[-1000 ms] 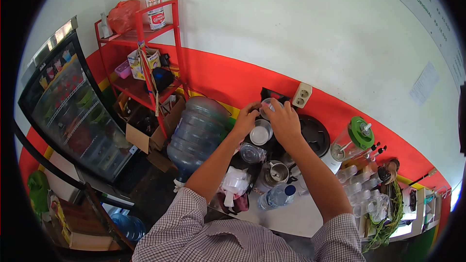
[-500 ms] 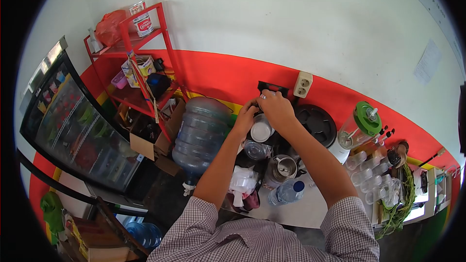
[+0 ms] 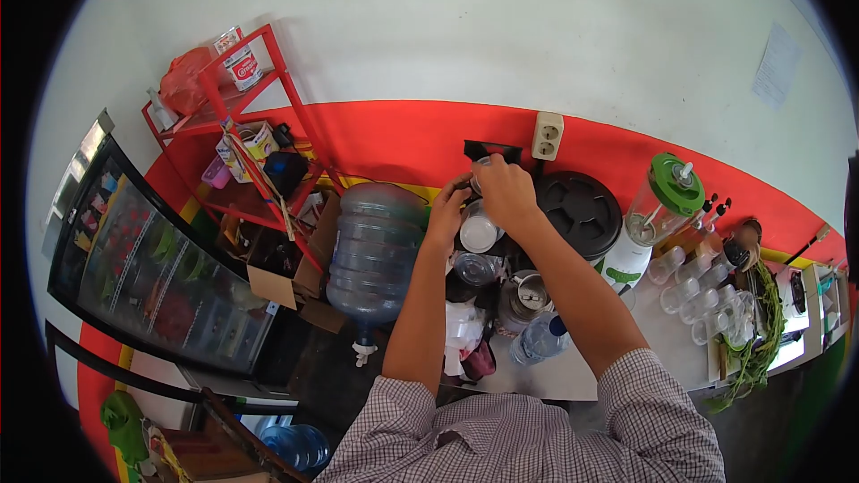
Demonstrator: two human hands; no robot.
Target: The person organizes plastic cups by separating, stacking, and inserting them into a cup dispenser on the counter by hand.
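My left hand [image 3: 447, 213] and my right hand [image 3: 504, 193] are together near the wall, fingers bent around a small clear container [image 3: 483, 163]. My fingers hide most of it. Just below them stands a round container with a white top [image 3: 479, 233], with a clear plastic jar [image 3: 474, 268] nearer to me. A steel pot [image 3: 524, 298] and a water bottle with a blue cap [image 3: 540, 339] stand below my right forearm. To the right of my right hand is a large round black lid [image 3: 578, 215].
A large water jug [image 3: 374, 246] stands left of my left arm, beside a red shelf [image 3: 228, 107] and a glass-door fridge [image 3: 152, 259]. At right are a green-lidded blender [image 3: 662, 197] and clear cups [image 3: 689, 300]. A socket [image 3: 548, 136] is on the wall.
The view has shifted, so the shelf sits lower and the blender higher. My right hand has closed in over the small clear container, which showed more plainly at first between both hands.
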